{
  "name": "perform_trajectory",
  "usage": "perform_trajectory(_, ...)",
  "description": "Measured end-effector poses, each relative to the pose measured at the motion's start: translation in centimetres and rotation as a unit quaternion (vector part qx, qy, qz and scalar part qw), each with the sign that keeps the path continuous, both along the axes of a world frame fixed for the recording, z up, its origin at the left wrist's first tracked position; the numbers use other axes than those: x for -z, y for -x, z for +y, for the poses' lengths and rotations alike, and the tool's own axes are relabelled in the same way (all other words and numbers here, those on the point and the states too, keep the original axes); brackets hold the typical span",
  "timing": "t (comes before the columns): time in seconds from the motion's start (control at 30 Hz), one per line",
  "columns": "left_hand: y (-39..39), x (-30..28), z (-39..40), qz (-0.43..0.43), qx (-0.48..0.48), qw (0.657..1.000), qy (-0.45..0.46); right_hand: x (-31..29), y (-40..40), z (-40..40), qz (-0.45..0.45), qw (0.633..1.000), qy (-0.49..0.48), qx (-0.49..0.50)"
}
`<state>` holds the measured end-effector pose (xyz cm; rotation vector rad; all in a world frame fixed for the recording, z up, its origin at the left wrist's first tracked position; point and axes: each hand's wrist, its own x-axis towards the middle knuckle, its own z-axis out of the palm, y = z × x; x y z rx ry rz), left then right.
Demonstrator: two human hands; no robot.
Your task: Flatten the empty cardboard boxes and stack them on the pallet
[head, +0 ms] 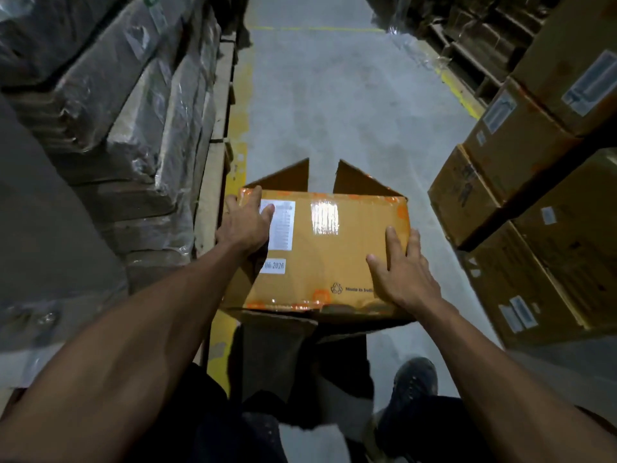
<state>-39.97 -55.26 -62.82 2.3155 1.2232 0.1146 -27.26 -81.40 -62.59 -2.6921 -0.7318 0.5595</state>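
Cardboard box [334,252], tan with orange-printed tape, is held up over the grey aisle floor [350,111], far flaps open. Left hand [245,223] lies with straightish fingers on its far left corner; right hand [402,270] spreads flat on its near right. Stacked cartons [521,155] stand right; wrapped, possibly flattened, cardboard [133,105] left.

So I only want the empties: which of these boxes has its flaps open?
The box under both hands: its far flaps stand open. The stacked boxes on the right look closed.
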Motion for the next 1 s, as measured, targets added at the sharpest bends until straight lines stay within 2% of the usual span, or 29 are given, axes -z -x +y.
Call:
perform_trajectory(0.13,1.6,1.0,-0.9,0.042,0.073,0.996,0.037,0.5,-0.1,-2.7,0.066,0.998,-0.022,-0.008)
perform_trajectory(0.27,5.8,1.5,-1.0,0.037,0.141,0.975,0.169,0.0,-0.3,-4.6,0.172,0.978,-0.114,0.001)
perform_trajectory(0.37,8.1,2.1,-1.5,0.061,0.151,0.969,0.187,0.2,0.2,-5.8,0.194,0.976,-0.092,-0.048)
perform_trajectory(0.47,8.7,1.9,-2.0,0.041,0.15,0.966,0.205,0.9,0.8,-6.3,0.163,0.982,-0.046,-0.085)
perform_trajectory(0.53,8.8,1.7,-2.3,0.063,0.168,0.962,0.205,1.6,1.0,-6.3,0.117,0.988,-0.033,-0.093)
perform_trajectory(0.6,8.9,2.2,-2.6,0.072,0.176,0.969,0.16,2.6,1.4,-6.2,0.057,0.994,-0.036,-0.08)
perform_trajectory(0.73,8.6,3.3,-3.2,0.002,0.146,0.986,0.074,4.5,2.2,-5.3,-0.022,0.994,-0.096,-0.038)
perform_trajectory(0.87,7.8,4.0,-2.9,-0.04,0.125,0.991,0.023,5.2,2.1,-4.4,-0.042,0.992,-0.116,-0.002)
perform_trajectory(1.0,7.5,3.2,-2.9,-0.06,0.115,0.992,0.01,5.1,2.2,-3.7,-0.085,0.989,-0.115,0.019)
